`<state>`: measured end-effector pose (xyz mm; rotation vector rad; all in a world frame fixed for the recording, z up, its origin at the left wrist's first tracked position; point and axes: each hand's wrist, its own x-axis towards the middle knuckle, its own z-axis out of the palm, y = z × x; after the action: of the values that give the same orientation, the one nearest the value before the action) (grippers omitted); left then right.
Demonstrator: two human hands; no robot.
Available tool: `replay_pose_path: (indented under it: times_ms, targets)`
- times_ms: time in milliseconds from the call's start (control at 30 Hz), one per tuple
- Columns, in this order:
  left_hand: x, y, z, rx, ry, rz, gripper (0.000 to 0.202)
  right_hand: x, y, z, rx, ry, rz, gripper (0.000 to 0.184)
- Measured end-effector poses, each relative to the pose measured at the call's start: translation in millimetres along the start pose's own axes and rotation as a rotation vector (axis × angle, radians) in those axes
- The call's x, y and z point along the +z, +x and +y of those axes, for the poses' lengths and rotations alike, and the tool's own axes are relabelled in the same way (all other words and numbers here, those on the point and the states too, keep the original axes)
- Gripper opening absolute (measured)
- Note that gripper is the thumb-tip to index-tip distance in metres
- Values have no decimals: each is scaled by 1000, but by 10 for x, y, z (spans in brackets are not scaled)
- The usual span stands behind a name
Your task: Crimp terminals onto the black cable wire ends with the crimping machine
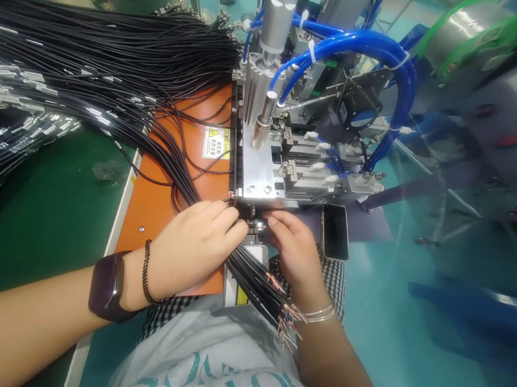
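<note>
Under the left hand (208, 231), I see a cable bundle (252, 279) sheathed in smooth black plastic with a soft sheen. Ahead of that hand, the orange panel (146, 206) looks smooth and lightly satin, its label (216, 143) paper-like. Ahead of the right hand (293, 240), I get a shiny metal plate (254, 168) and, farther off, glossy plastic blue tubes (405, 92). Nearer me, checked cloth (336, 282) appears matt.

The cables (250, 273) are black, and their wire ends (289, 317), at lower centre, show orange and white. In the middle of the frame, the plate (213, 182) is orange. The tubes (406, 86) at upper right are bright blue. At the bottom, the shirt (223, 350) is pale grey with teal letters; the trousers (336, 288) have black-and-white checks.
</note>
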<state>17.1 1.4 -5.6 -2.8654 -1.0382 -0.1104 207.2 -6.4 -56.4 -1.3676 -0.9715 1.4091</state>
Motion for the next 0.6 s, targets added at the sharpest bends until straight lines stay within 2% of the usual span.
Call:
replay_pose_path:
  times_ms: [133, 400, 500, 600]
  targets:
    - [16, -5, -11, -3, -26, 69, 16, -2, -25, -45, 27, -76, -8, 19]
    - [-63, 3, 44, -56, -24, -61, 11, 8, -15, -75, 40, -238, -13, 18]
    - [-102, -18, 97, -74, -34, -44, 12, 12, 4, -35, 77, -198, -28, 19]
    - [-121, -66, 138, -76, -24, -14, 14, 3, -2, -21, 44, -238, -2, 19]
